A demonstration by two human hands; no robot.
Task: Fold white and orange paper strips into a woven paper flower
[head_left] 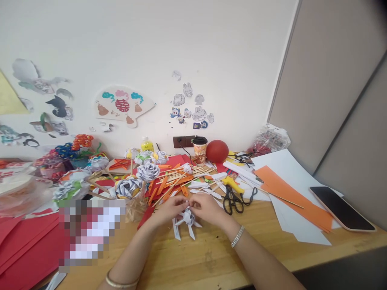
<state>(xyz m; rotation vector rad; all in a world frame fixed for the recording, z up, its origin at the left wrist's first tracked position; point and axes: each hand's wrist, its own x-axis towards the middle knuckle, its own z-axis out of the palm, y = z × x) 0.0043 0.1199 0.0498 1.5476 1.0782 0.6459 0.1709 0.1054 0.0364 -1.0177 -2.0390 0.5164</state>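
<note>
My left hand [171, 208] and my right hand [206, 207] meet near the front middle of the table, fingertips pinched close together. Between and below them is a white folded-paper flower [189, 218] with several pointed strips hanging out from it. Both hands grip its upper part; the exact spot is hidden by the fingers. Black-handled scissors [233, 201] lie just right of my right hand, beside a yellow glue gun [232, 184]. Wooden sticks [178, 175] and orange and white folded paper strips are heaped behind my hands.
Finished paper roses [128, 187] stand to the left, with red paper sheets [27, 245] in front. A paper cup [200, 152] and red balloon [217, 151] stand by the wall. Orange paper [296, 197], white sheets and a phone [341, 207] lie on the right of the wooden table [208, 257].
</note>
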